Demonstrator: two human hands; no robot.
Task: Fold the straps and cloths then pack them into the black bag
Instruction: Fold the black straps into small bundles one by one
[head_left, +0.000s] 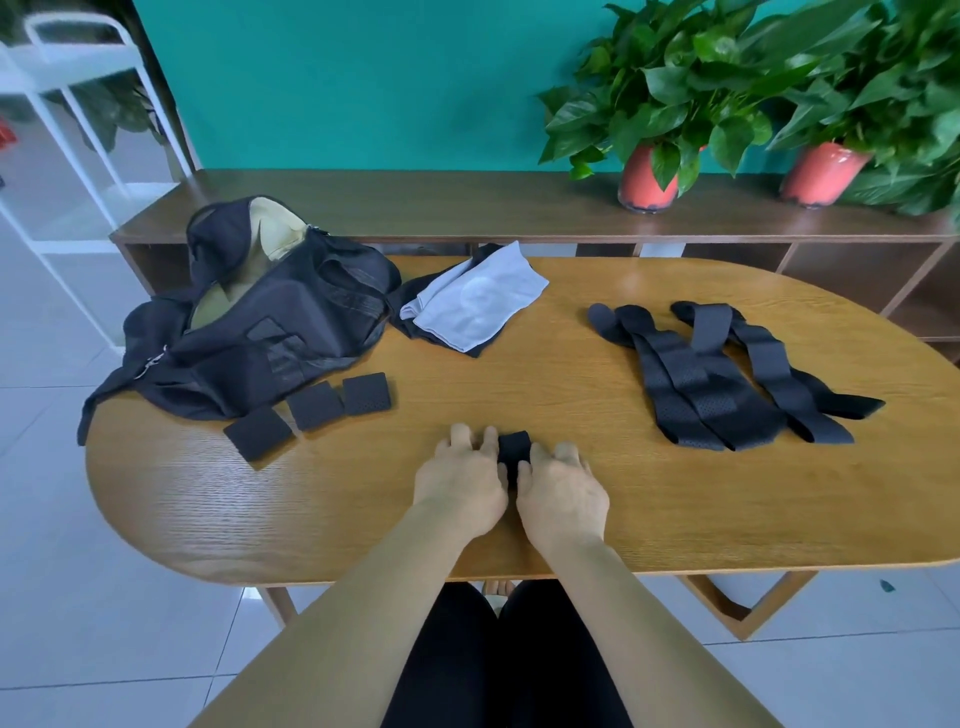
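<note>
1. Now your left hand (460, 480) and right hand (563, 491) pinch a folded strap (514, 446) between curled fingers, near the table (519, 535) front edge.
2. The bag (291, 322) lies open far left; loose straps (727, 384) lie to the right.

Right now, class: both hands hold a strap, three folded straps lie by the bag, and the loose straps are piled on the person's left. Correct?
No. The head view shows the loose straps piled on the person's right. The rest stands: left hand and right hand hold a strap, and three folded straps lie by the bag.
</note>
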